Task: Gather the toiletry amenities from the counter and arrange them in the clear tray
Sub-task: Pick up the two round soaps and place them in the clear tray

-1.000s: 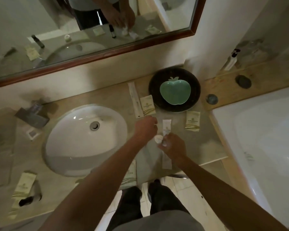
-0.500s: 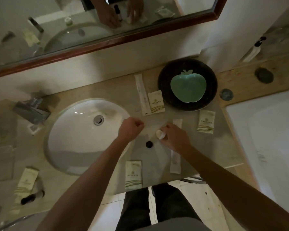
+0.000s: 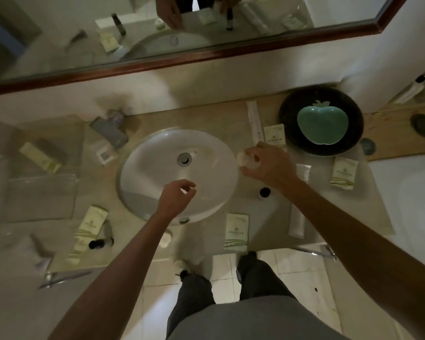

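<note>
Since the earlier frames: right hand [image 3: 268, 165] shifted left from above the white tube to the sink's right rim, gripping a small pale round container [image 3: 243, 158] between curled fingers. Left hand [image 3: 176, 198] shifted left over the sink basin [image 3: 157, 173], fingers loosely curled, thumb and forefinger nearly meeting; cannot tell whether anything is held.

Counted on the counter [image 3: 231, 119]:
- Five cream sachets: far right beside the black plate [image 3: 274, 134], right of the tube [image 3: 344, 174], near edge centre [image 3: 236, 231], near left [image 3: 88, 233], far left [image 3: 40, 158].
- One white tube [image 3: 299, 204], long axis running near to far, lying right of the right forearm.
- One long white wrapped stick [image 3: 255, 125], long axis near to far, left of the far-right sachet.
- Two dark bottles: one upright, seen from above, near the right wrist [image 3: 265, 192]; one lying on its side, axis left to right, beside the near-left sachet [image 3: 101, 242].

Containers:
- Clear tray [image 3: 41, 197] at left of the sink, nothing discernible inside.
- Black plate [image 3: 349, 133] at far right, holding a green apple-shaped dish [image 3: 322, 125].
</note>
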The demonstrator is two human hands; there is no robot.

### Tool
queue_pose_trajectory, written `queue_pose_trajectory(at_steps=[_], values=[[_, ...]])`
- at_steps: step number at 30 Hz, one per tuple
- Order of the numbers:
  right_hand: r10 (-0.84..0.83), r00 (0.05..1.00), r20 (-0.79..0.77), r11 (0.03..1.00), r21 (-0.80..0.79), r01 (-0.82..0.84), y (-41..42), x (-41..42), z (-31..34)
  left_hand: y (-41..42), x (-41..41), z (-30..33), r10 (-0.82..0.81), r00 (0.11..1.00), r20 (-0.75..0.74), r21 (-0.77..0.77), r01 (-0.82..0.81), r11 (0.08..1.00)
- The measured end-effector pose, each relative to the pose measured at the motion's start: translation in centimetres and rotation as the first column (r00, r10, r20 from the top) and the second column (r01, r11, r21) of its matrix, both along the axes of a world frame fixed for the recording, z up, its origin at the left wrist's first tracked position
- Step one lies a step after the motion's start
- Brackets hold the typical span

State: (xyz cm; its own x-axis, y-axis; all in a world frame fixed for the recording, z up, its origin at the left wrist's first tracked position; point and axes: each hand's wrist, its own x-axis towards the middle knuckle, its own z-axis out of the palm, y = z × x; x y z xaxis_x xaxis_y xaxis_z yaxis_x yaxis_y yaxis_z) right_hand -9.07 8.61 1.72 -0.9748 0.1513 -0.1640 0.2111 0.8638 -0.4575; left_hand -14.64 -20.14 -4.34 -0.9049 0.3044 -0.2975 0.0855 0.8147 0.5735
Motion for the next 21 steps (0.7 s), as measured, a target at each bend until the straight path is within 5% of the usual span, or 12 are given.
queue_pose_trajectory(at_steps=[9, 14, 21], values=[[0.003, 0.987, 0.158, 1.000, -0.010, -0.002, -20.6, 6.0, -3.8, -15.3, 3.9, -1.5, -0.054, 0.998, -0.046, 0.036, 0.055, 0.998], [-0.048, 0.948, 0.315, 0.999, 0.017, 0.045, -25.5, 9.0, -6.6, -18.4, 6.3, -3.7, -0.246, 0.967, 0.069, -0.014, 0.247, 0.969], [-0.123, 0.950, 0.289, 0.991, 0.093, 0.099, -27.8, 10.0, -8.4, -16.7, 8.3, -5.4, -0.345, 0.936, 0.072, -0.109, 0.351, 0.930]])
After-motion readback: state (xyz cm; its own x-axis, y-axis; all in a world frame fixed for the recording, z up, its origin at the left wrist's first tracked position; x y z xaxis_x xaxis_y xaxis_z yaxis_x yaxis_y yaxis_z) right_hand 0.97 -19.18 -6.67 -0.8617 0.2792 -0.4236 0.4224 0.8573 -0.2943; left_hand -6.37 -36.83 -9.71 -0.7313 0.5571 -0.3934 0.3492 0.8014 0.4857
